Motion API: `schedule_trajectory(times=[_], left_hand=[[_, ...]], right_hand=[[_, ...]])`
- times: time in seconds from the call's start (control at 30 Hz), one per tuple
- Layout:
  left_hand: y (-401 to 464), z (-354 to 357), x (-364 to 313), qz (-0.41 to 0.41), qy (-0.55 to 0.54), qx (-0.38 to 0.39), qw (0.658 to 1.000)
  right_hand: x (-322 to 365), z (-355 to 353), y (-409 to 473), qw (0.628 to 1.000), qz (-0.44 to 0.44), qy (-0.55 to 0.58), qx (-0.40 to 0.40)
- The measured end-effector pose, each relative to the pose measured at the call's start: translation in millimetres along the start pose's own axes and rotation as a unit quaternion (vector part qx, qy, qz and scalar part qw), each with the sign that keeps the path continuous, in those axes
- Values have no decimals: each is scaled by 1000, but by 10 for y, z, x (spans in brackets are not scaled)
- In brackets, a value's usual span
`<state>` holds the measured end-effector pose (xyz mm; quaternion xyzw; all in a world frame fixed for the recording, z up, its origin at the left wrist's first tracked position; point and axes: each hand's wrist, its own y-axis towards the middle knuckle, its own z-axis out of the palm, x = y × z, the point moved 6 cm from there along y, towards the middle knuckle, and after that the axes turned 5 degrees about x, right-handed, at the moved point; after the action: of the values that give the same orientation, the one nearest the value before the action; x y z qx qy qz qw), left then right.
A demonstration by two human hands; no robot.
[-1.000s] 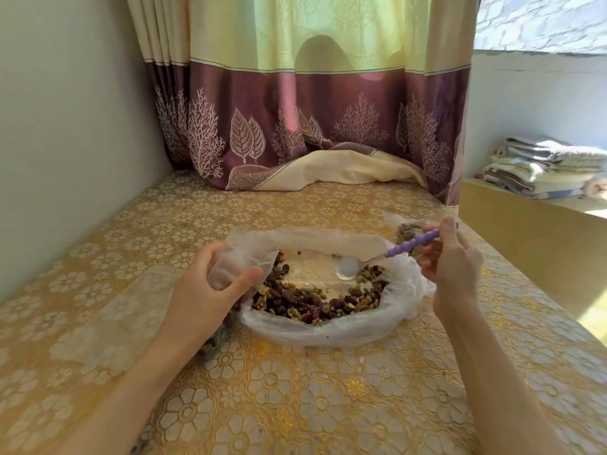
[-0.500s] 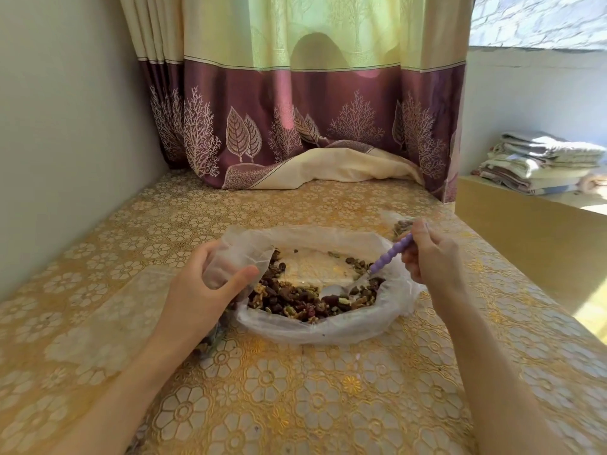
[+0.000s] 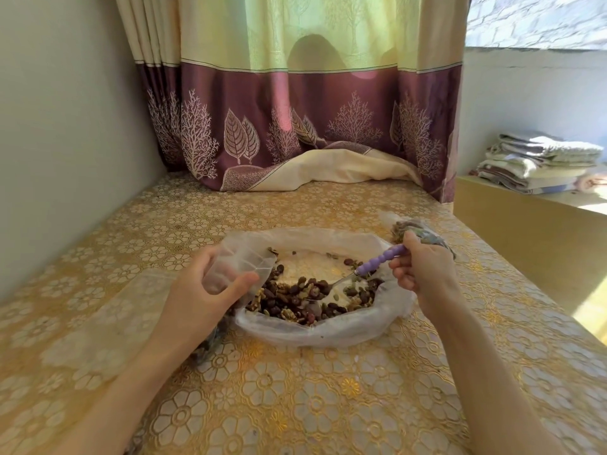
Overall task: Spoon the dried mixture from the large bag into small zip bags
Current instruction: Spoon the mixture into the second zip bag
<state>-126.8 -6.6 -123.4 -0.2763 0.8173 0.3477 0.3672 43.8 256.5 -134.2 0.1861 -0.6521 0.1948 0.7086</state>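
Where it enters the dried mixture [image 3: 305, 297], spoon [image 3: 377, 262] bowl half buried.

1. One view only, worn on the head, looking forward and down.
2. It sits close above the bench [image 3: 295, 405]; both forearms enter from the lower edge of the frame.
3. It faces a curtain [image 3: 295, 110] across the upper middle, with a wall [image 3: 59, 126] at the left.
4. The wide lens bends the edges.
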Motion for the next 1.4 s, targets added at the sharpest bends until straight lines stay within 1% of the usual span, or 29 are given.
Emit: schedule_trajectory(times=[0.17,0.37,0.5,0.63,0.73,0.97,1.1,1.17,1.2,1.33,1.4], left_hand=[[-8,59,-30,21,12,32,999],[-9,86,-66,38,13,42,998],[-13,97,-52,28,20,50,998],[-23,87,-41,7,33,36,999],[-24,85,-51,3,19,34,999],[-15,75,-29,11,-21,27,999],[-17,57,-22,11,-31,5,999],[-16,51,-17,12,-34,-2,999],[-17,45,-13,12,-33,-6,999],[-20,24,-3,6,-25,-15,1000],[-20,25,-7,5,-24,-16,1000]], right_hand=[[28,-5,-1,999,-23,37,-14],[181,82,-172,991,-105,78,-32],[291,206,-304,984,-135,111,-21],[355,373,-439,980,-168,104,22],[387,519,-543,975,-192,95,67],[507,777,-770,942,-268,85,185],[519,790,-786,933,-281,88,208],[519,744,-753,935,-284,96,190],[515,699,-726,939,-284,99,166],[454,448,-562,959,-264,97,29],[406,365,-494,966,-250,67,-15]])
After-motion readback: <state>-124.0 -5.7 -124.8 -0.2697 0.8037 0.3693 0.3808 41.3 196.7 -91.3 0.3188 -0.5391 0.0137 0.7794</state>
